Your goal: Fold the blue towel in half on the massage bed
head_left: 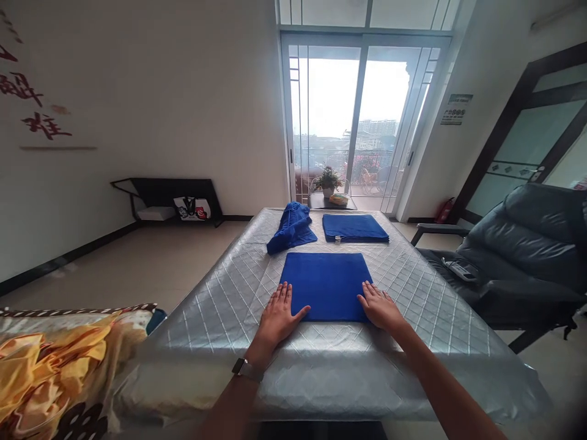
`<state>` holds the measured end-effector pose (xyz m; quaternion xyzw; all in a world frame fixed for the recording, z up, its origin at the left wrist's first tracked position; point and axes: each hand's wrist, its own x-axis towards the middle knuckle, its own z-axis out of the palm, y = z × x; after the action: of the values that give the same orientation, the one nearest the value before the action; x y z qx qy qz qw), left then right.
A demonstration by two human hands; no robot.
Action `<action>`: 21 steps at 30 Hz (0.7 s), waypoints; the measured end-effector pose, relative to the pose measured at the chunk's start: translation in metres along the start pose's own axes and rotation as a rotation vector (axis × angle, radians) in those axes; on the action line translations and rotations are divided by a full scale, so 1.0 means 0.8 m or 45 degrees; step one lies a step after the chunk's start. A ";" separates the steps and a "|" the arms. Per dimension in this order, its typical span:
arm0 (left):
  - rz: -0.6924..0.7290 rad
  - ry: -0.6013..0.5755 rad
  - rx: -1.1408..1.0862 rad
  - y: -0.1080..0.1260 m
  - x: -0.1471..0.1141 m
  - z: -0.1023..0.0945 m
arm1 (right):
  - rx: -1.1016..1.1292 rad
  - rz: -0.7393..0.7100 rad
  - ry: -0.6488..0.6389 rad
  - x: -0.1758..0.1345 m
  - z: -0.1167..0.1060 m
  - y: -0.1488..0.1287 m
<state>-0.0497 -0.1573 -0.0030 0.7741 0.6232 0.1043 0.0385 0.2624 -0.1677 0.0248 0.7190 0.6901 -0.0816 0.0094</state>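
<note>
A blue cloth point(327, 282), folded into a flat rectangle, lies on the silver quilted table cover point(220, 305). My left hand point(280, 315) rests flat over its left edge, fingers stretched forward and thumb pointing inward. On the opposite edge lies my right hand point(378, 304), palm down with the fingers extended. Behind this cloth, to the right, sits a folded blue stack point(355, 227) with a small white tag at its front edge. A crumpled blue cloth point(292, 227) lies loosely at the back left.
Right of the table stands a dark recliner point(527, 256) with a remote-like device point(460, 269) on it. Yellow cloths point(50, 366) are heaped at the lower left. Beyond the far edge, a chair carries a potted plant point(328, 180). A black rack point(174, 198) stands by the wall.
</note>
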 end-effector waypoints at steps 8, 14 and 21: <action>-0.012 -0.047 0.008 0.001 -0.001 -0.007 | 0.008 0.010 0.106 0.060 -0.004 -0.008; 0.003 -0.030 0.039 -0.005 0.001 0.004 | 0.026 0.019 0.134 0.071 0.017 0.000; 0.013 -0.045 0.035 -0.010 0.004 0.006 | 0.104 0.025 0.107 0.066 0.009 -0.004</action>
<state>-0.0557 -0.1524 -0.0085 0.7795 0.6198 0.0824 0.0383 0.2604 -0.1159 0.0110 0.7284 0.6789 -0.0794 -0.0481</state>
